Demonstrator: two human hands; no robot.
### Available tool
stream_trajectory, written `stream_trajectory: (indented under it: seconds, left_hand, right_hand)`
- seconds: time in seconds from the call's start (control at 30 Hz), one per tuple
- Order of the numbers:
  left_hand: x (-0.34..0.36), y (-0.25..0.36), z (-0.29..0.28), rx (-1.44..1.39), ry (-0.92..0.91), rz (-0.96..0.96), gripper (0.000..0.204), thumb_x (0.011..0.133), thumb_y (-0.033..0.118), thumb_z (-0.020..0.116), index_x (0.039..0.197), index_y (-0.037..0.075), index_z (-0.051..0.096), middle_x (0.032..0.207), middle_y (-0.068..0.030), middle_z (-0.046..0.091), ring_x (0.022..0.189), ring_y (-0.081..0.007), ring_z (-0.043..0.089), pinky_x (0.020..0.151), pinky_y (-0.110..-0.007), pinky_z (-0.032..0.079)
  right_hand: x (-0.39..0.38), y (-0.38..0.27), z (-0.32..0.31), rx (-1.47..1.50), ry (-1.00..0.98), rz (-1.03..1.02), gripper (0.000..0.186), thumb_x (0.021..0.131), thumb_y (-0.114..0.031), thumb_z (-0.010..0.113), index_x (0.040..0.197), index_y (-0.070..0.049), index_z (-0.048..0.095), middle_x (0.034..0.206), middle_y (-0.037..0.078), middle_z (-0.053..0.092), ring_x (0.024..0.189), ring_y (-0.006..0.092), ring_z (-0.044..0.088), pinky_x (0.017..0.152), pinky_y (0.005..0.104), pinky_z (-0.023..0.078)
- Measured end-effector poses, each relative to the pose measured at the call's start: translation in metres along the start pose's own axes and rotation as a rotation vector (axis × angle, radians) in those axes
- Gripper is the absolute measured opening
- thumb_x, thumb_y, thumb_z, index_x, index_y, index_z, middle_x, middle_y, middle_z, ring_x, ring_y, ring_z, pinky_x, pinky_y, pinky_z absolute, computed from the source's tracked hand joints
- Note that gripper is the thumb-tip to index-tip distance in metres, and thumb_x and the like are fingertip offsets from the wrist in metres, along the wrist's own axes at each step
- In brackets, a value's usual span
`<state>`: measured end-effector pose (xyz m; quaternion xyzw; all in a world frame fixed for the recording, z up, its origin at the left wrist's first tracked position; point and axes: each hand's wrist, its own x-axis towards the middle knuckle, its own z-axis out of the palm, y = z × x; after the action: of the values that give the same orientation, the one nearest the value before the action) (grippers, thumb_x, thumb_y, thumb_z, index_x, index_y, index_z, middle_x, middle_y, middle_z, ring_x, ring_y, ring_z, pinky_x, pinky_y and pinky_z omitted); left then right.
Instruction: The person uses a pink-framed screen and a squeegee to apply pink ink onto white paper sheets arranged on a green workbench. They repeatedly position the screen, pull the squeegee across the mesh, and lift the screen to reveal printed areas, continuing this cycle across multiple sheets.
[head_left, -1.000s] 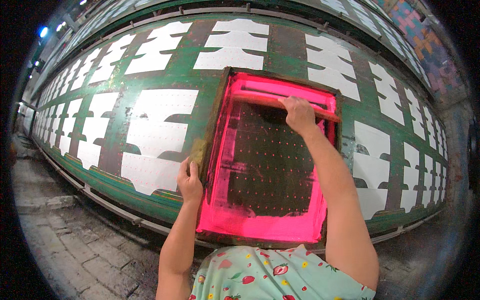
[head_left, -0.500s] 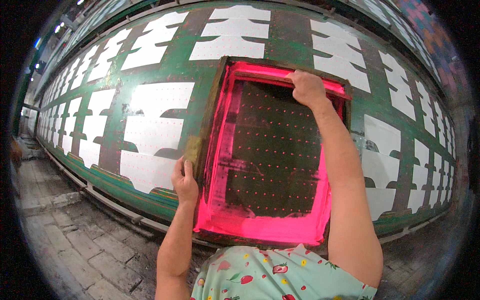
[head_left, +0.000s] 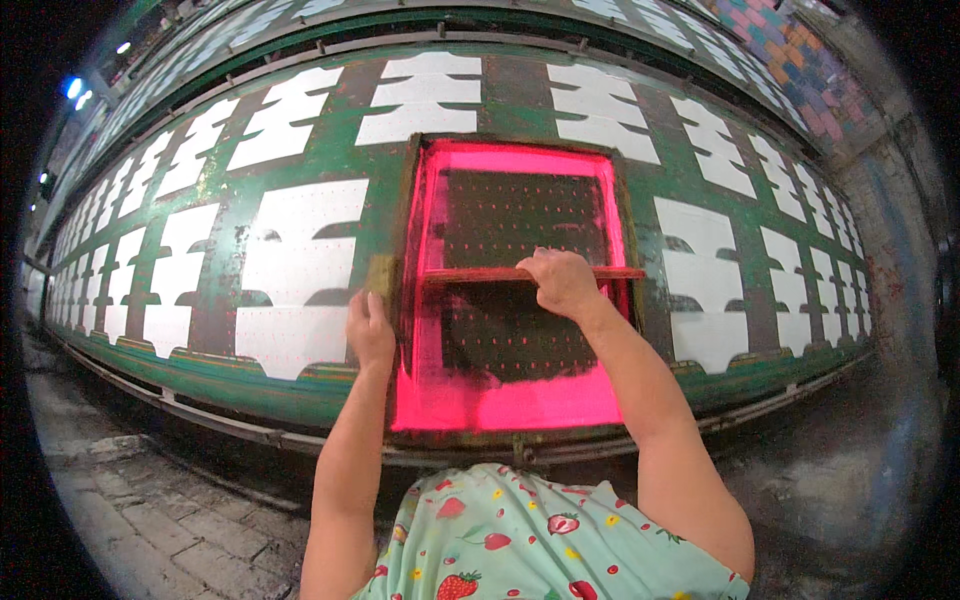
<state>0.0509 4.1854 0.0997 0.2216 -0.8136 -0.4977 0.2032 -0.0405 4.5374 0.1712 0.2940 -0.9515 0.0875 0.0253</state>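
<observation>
A screen printing frame (head_left: pixel 408 225) with a dark, dotted mesh lies on the long table in front of me. Bright pink ink (head_left: pixel 540 402) coats its inner borders, thickest along the near side. My right hand (head_left: pixel 563 284) is closed around a long wooden squeegee (head_left: pixel 470 274), which lies crosswise over the middle of the mesh. At the frame's left side is my left hand (head_left: pixel 372 337), its fingers held against the outer edge; their tips are partly hidden. A yellowish patch (head_left: pixel 382 270) shows on the frame edge just beyond those fingers.
White cut pieces (head_left: pixel 305 240) lie in rows on the green table (head_left: pixel 215 365), left, right and beyond the frame. Some carry faint pink dots. A metal rail (head_left: pixel 230 424) runs along the near edge. Worn brick floor (head_left: pixel 190 505) is at lower left, with another table behind.
My right hand has drawn the squeegee from the far end of the screen toward me, to about the middle. My left hand stays at the frame's left edge. The view has shifted slightly.
</observation>
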Motion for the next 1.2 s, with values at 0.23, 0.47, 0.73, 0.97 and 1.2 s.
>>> stream_trajectory:
  seconds: [0.23,0.47,0.73,0.97,1.2]
  left_hand:
    - [0.006,-0.030,0.007,0.006,0.061,0.132,0.056,0.105,0.032,0.074,0.145,-0.006,0.064,0.136,-0.0267,0.071,0.128,-0.0416,0.067,0.112,-0.047,0.051]
    - [0.004,-0.028,0.009,0.163,0.077,0.168,0.076,0.089,0.042,0.088,0.144,-0.004,0.064,0.138,-0.0288,0.069,0.131,-0.0433,0.065,0.113,-0.049,0.051]
    - [0.007,-0.027,0.005,0.267,0.023,-0.002,0.076,0.078,0.051,0.092,0.129,-0.003,0.074,0.120,-0.0273,0.078,0.116,-0.0463,0.073,0.103,-0.051,0.057]
    - [0.004,-0.008,0.002,0.259,0.036,-0.029,0.066,0.080,0.044,0.092,0.123,-0.003,0.078,0.115,-0.0220,0.080,0.106,-0.0410,0.076,0.098,-0.049,0.057]
    - [0.009,-0.010,0.008,0.136,-0.015,-0.171,0.040,0.087,0.027,0.089,0.114,-0.002,0.081,0.100,-0.0118,0.081,0.090,-0.0237,0.072,0.086,-0.041,0.055]
  right_hand:
    - [-0.123,-0.100,0.002,0.052,-0.046,0.046,0.034,0.086,-0.007,0.066,0.116,-0.012,0.079,0.105,0.013,0.074,0.104,0.0345,0.074,0.090,0.0492,0.059]
    - [-0.201,-0.164,-0.003,0.036,0.001,0.060,0.039,0.081,-0.005,0.068,0.117,-0.011,0.079,0.105,0.010,0.075,0.103,0.0325,0.072,0.090,0.0482,0.057]
    - [-0.234,-0.167,0.000,0.113,0.011,-0.014,0.064,0.091,-0.056,0.079,0.131,-0.007,0.072,0.124,0.016,0.071,0.116,0.0381,0.067,0.104,0.0527,0.053]
    - [-0.277,-0.106,-0.014,0.425,0.070,-0.014,0.043,0.097,-0.040,0.078,0.125,-0.008,0.078,0.131,0.014,0.075,0.127,0.0360,0.067,0.112,0.0517,0.050]
    - [-0.333,0.019,-0.002,0.399,0.472,0.500,0.036,0.099,-0.014,0.077,0.133,-0.003,0.075,0.133,0.016,0.075,0.122,0.0352,0.071,0.109,0.0472,0.054]
